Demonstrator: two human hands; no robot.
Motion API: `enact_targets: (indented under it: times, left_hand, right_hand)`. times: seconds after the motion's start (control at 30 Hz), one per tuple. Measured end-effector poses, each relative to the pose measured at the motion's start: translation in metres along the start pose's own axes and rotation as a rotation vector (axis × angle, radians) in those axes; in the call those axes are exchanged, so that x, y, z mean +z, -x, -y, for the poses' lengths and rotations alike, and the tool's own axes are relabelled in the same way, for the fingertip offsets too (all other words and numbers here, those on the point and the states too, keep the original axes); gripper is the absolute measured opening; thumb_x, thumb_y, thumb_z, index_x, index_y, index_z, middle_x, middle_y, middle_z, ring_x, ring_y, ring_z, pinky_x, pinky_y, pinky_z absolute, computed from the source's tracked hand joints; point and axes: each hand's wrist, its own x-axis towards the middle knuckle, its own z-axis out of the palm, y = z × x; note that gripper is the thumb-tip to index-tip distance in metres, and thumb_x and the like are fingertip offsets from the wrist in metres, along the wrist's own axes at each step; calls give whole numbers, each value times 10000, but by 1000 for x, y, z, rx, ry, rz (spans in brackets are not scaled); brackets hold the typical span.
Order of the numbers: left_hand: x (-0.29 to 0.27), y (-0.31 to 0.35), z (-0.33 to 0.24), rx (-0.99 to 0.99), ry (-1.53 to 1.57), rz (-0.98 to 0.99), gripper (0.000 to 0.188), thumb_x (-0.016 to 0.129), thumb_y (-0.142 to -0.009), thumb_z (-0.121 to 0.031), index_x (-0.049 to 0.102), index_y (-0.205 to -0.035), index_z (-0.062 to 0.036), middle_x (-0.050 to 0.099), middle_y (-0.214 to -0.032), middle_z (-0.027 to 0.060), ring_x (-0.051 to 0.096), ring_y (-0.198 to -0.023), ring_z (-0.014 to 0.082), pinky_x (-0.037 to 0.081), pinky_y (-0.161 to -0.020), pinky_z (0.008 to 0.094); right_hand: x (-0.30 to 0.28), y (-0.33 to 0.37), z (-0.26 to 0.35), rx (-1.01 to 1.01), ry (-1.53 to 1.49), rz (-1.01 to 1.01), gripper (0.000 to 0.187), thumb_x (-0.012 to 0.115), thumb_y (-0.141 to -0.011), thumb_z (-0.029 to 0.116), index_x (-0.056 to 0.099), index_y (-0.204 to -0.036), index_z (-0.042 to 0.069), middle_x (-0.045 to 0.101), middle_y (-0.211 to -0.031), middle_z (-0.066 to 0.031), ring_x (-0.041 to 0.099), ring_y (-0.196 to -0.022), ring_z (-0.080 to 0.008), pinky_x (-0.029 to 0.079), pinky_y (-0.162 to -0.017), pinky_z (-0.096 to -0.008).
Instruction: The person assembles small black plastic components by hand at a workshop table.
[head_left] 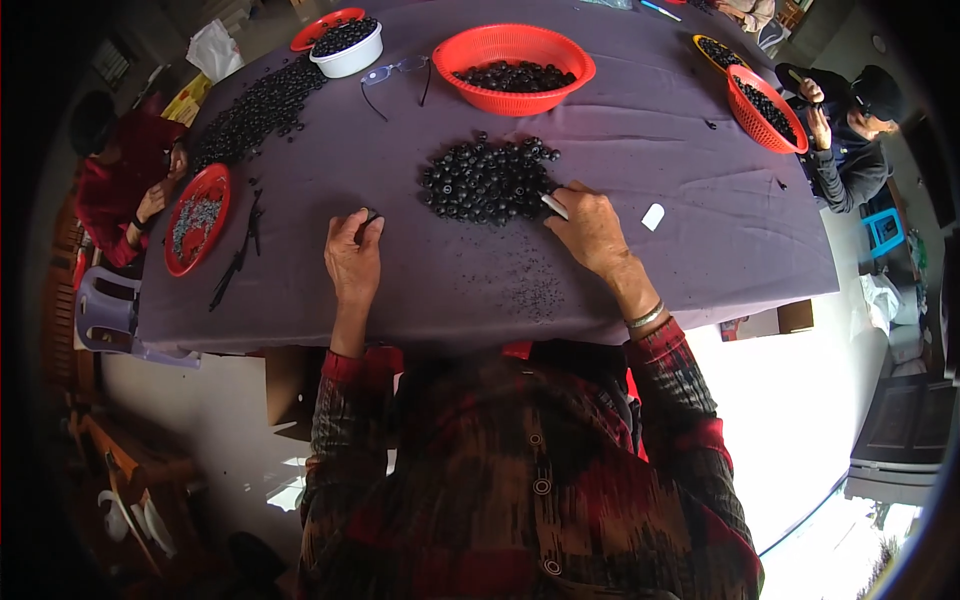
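Note:
My left hand (pixel 352 262) rests low over the dark tablecloth, thumb and fingers pinched on a small black bead-like piece (pixel 371 214). At the right edge of the heap, my right hand (pixel 590 232) grips a slim white tool (pixel 554 206); its tip is too small to make out. Between and beyond both hands lies a heap of shiny black round pieces (pixel 485 182), some showing a hole. Fine dark crumbs (pixel 532 285) are scattered on the cloth on the near side of the heap.
A red plastic basket (pixel 515 100) of black pieces stands beyond the heap, near eyeglasses (pixel 395 70). A white flat piece (pixel 653 217) lies right of my hand. A red tray (pixel 190 262) and black strips (pixel 240 250) are at left. People sit at both sides, one by another basket (pixel 765 135).

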Motion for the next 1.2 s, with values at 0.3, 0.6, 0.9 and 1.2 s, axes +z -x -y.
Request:
enact_targets:
  times: [0.3, 0.6, 0.9, 1.2]
  left_hand:
    - [5, 3, 4, 40, -103, 3, 217, 708, -758, -101, 658, -955, -25, 573, -834, 78, 599, -801, 242, 483, -697, 363]
    - [0, 33, -95, -232, 745, 391, 144, 628, -857, -42, 646, -994, 0, 625, -852, 37, 558, -720, 85, 439, -655, 203]
    - [-6, 59, -129, -454, 1367, 761, 174, 557, -908, -51, 613, -1070, -22, 640, -907, 57, 581, -763, 118, 456, -651, 273]
    - [-4, 58, -122, -388, 1371, 823, 142, 547, -903, -49, 613, -1028, -49, 623, -910, 25, 552, -768, 90, 434, -656, 250]
  right_hand:
    - [-26, 10, 35, 91, -271, 45, 106, 672, -725, 60, 620, -789, -6, 620, -729, -137, 586, -619, -251, 472, -614, -325]
    - [-36, 36, 70, 73, -972, 73, 129, 689, -730, -36, 659, -842, 21, 610, -779, 22, 535, -706, -47, 446, -653, -203]
    - [-40, 44, 82, -84, -912, -39, 183, 668, -696, -67, 661, -850, 31, 551, -714, 15, 520, -660, -65, 442, -610, -221]
    - [-45, 46, 85, -288, -693, -56, 224, 723, -692, -33, 636, -893, 17, 576, -750, -48, 554, -617, -143, 476, -572, -255]
